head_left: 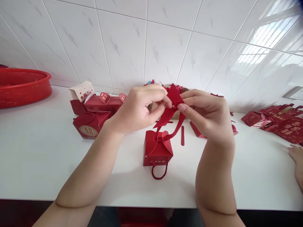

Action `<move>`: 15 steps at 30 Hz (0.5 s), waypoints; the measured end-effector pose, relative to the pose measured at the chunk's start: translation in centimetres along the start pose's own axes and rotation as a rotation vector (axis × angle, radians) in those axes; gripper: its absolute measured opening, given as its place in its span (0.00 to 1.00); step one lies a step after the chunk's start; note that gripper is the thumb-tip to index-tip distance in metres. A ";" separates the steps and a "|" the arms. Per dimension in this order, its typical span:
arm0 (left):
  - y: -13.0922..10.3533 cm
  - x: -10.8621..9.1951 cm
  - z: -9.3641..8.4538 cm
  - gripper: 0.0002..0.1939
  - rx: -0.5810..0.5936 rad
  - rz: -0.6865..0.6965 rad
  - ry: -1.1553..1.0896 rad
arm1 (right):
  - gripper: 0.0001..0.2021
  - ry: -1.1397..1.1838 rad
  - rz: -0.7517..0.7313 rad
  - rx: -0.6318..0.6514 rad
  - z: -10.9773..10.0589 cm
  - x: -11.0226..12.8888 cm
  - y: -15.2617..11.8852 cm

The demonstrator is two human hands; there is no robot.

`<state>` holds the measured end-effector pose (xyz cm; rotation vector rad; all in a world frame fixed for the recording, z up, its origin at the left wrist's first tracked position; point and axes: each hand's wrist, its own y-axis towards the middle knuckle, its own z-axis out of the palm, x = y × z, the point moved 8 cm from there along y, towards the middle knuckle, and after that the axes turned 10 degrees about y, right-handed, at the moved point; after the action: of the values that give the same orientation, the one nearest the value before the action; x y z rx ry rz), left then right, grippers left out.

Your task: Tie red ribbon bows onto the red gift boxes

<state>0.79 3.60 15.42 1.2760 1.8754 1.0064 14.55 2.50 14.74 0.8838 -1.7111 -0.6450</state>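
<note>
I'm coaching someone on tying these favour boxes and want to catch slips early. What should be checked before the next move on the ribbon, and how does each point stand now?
1. Both hands on the red ribbon: ok; left hand and right hand pinch it above the box.
2. Ribbon tied to the small red box: ok, as far as it shows; the tails run down to its top.
3. Box flaps closed: ok.
4. Box standing flat on the white table: ok; cord handle hangs at the front.
5. Knot finished: cannot tell; fingers hide it.
6. Another person's hand at the right edge: ok, well apart.
</note>
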 end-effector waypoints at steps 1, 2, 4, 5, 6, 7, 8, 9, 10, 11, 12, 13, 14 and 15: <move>-0.1 0.3 0.2 0.08 0.016 -0.057 -0.076 | 0.06 -0.021 -0.030 0.008 0.0 0.2 -0.1; -0.1 0.8 0.4 0.07 0.032 -0.127 -0.157 | 0.06 -0.039 -0.057 0.011 0.0 0.4 -0.1; -0.4 1.5 0.8 0.07 0.054 -0.263 -0.283 | 0.06 -0.074 -0.104 0.013 0.0 0.6 -0.1; -0.5 1.9 1.0 0.07 0.073 -0.324 -0.319 | 0.06 -0.091 -0.125 0.018 0.0 0.7 -0.1; -0.6 2.1 1.2 0.08 0.101 -0.376 -0.341 | 0.06 -0.106 -0.144 0.025 0.1 0.8 -0.1; -0.7 2.3 1.4 0.09 0.138 -0.421 -0.356 | 0.07 -0.120 -0.162 0.036 0.2 0.8 -0.1; -0.7 2.4 1.6 0.10 0.179 -0.453 -0.370 | 0.07 -0.132 -0.177 0.051 0.4 0.8 -0.1; -0.7 2.4 1.8 0.11 0.221 -0.476 -0.383 | 0.07 -0.145 -0.190 0.067 0.5 0.8 -0.1; -0.8 2.3 1.9 0.13 0.262 -0.491 -0.396 | 0.07 -0.156 -0.202 0.082 0.7 0.9 -0.1; -0.8 2.2 2.0 0.14 0.303 -0.503 -0.405 | 0.07 -0.166 -0.211 0.094 0.8 0.9 -0.1; -0.9 2.2 2.2 0.16 0.341 -0.510 -0.408 | 0.08 -0.173 -0.218 0.104 0.9 0.9 -0.1; -0.9 2.1 2.3 0.18 0.372 -0.519 -0.406 | 0.08 -0.178 -0.223 0.111 1.0 0.9 -0.1; -1.0 2.1 2.4 0.19 0.391 -0.529 -0.399 | 0.08 -0.183 -0.226 0.115 1.1 0.9 -0.1; -1.1 2.1 2.5 0.19 0.395 -0.541 -0.388 | 0.09 -0.189 -0.228 0.116 1.1 0.9 -0.1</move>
<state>1.68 5.93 13.08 0.9844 1.9916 0.0995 13.36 1.72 14.85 1.1411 -1.8456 -0.8083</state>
